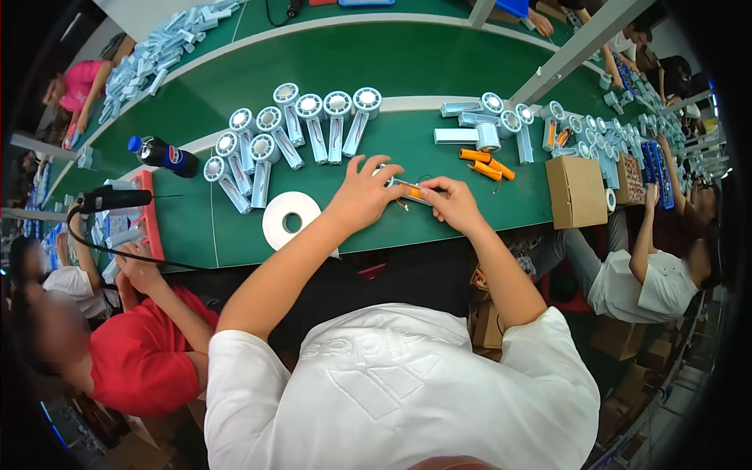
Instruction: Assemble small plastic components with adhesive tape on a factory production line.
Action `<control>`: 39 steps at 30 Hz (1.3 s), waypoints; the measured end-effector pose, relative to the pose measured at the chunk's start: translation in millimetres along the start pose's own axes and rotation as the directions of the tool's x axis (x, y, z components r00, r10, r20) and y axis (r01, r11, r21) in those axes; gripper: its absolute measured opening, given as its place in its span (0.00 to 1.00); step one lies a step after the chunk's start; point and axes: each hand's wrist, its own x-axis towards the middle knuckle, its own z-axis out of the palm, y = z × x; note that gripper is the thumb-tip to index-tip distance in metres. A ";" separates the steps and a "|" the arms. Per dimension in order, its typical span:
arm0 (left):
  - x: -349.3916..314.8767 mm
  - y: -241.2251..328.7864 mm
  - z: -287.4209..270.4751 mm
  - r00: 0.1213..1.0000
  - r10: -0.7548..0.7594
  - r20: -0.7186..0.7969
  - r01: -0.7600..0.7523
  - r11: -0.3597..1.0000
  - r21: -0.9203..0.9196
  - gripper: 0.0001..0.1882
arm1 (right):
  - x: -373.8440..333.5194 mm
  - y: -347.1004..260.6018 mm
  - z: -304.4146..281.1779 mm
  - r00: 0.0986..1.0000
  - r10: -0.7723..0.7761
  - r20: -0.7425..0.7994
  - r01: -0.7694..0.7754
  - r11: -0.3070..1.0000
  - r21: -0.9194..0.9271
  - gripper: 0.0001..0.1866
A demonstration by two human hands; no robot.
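My left hand point(362, 194) curls over the round head of a light-blue handheld fan point(403, 186), covering most of it. An orange battery point(413, 191) shows in the fan's open handle, and thin wires hang below it. At the handle's other end, my right hand point(454, 204) pinches with thumb and forefinger; the exact contact is partly hidden. To the right lie several loose orange batteries point(487, 164). A group of light-blue fans point(311, 106) with open handles lies beyond my left hand. Nearer my left forearm is a white roll of tape point(291, 222).
More fans point(489, 135) lie at the right, near a cardboard box point(578, 192). A dark drink bottle point(163, 157), a red tray point(146, 215) and a black corded tool point(117, 199) are on the left. A grey post point(576, 55) rises at the right. Co-workers sit on both sides.
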 end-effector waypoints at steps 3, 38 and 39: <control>-18.1 28.7 -25.8 0.992 -0.069 -0.108 0.077 0.994 0.077 0.21 | -4.0 16.6 12.9 0.928 -0.369 -0.043 0.342 0.894 -0.291 0.13; -152.1 45.2 -62.1 0.677 -0.501 -0.539 0.592 0.806 -0.005 0.12 | 23.1 -38.6 -52.1 0.556 -0.831 -0.008 0.256 0.181 -0.950 0.13; -145.9 54.4 -63.4 0.619 -0.649 -0.443 0.507 0.760 -0.406 0.11 | 14.6 -43.3 -45.2 0.505 -0.862 -0.041 0.358 0.253 -0.899 0.15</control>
